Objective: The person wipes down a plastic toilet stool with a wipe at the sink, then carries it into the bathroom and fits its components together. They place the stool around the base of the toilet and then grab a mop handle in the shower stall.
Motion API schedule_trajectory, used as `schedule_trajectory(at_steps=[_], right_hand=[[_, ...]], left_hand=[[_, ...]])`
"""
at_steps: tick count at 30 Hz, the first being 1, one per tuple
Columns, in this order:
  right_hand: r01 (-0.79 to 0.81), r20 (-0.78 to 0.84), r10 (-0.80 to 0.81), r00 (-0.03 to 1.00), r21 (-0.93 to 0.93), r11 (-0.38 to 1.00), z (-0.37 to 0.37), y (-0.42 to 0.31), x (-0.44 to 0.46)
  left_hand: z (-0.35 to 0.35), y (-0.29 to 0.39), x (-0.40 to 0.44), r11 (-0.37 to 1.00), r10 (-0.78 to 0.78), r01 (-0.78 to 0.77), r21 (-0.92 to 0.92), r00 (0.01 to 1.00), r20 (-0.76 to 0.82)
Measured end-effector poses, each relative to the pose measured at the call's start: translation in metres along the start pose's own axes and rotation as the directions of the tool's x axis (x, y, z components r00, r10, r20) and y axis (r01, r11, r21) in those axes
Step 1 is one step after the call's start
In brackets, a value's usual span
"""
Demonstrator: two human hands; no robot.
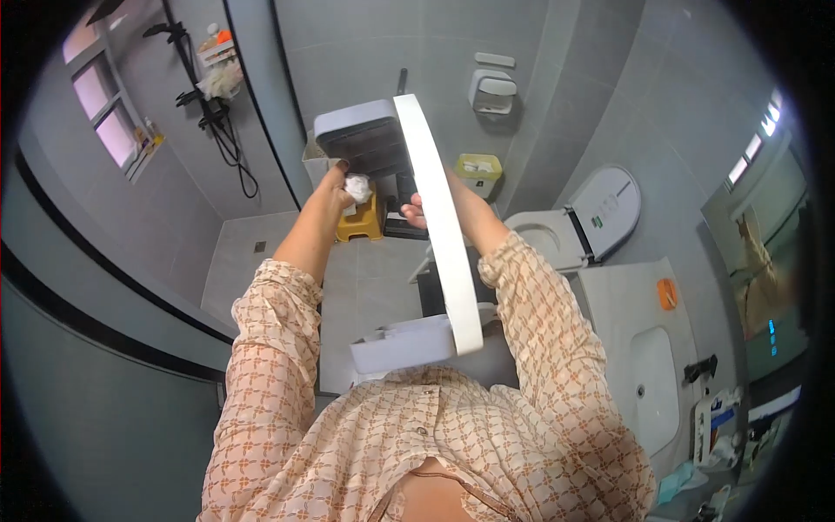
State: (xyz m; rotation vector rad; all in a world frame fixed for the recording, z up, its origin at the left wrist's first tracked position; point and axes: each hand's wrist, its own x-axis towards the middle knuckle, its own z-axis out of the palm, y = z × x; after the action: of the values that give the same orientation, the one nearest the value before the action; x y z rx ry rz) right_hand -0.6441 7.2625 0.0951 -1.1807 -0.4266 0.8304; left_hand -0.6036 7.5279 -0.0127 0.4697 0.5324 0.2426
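A long object with a curved white panel [439, 226] is held up on its edge in front of my body. On its left side sit a grey box-like part [361, 130] at the top and a pale grey tray-like part [404, 344] at the bottom. My left hand [337, 187] is closed round a crumpled white tissue or cloth [357, 188], just under the upper box. My right hand [415, 211] reaches behind the white panel; its curled fingers show at the panel's left side, gripping it. The rest of that hand is hidden.
A yellow stool [361, 224] stands beyond my left hand. To the right are a bin with a yellow-green rim [479, 165], a toilet [544, 235] with its lid up and a washbasin [652, 391]. Shower glass [104, 383] runs along the left.
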Motion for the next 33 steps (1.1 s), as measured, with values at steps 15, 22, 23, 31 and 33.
schedule_trajectory(at_steps=[15,22,23,31,33], right_hand=[[-0.068,-0.083,0.121,0.989,0.474,0.878,-0.056,0.019,0.023],[-0.166,0.067,0.152,0.986,0.346,0.923,-0.042,0.042,0.005],[-0.185,0.138,0.145,0.98,0.349,0.919,-0.046,0.048,0.007],[-0.003,0.086,-0.043,0.995,0.468,0.884,-0.057,0.051,0.033],[0.091,-0.015,-0.097,0.995,0.516,0.852,-0.085,0.059,0.045]], left_hand=[[-0.044,-0.087,-0.236,0.063,0.516,-0.972,0.225,0.225,0.827],[0.024,-0.059,-0.209,-0.204,0.138,-0.963,0.176,0.15,0.979],[0.034,-0.045,-0.19,-0.304,0.165,-0.936,0.179,0.134,0.977],[0.071,-0.03,-0.154,-0.12,0.296,-0.946,0.301,0.255,0.921],[0.037,-0.063,-0.174,-0.15,0.248,-0.944,0.295,0.253,0.935]])
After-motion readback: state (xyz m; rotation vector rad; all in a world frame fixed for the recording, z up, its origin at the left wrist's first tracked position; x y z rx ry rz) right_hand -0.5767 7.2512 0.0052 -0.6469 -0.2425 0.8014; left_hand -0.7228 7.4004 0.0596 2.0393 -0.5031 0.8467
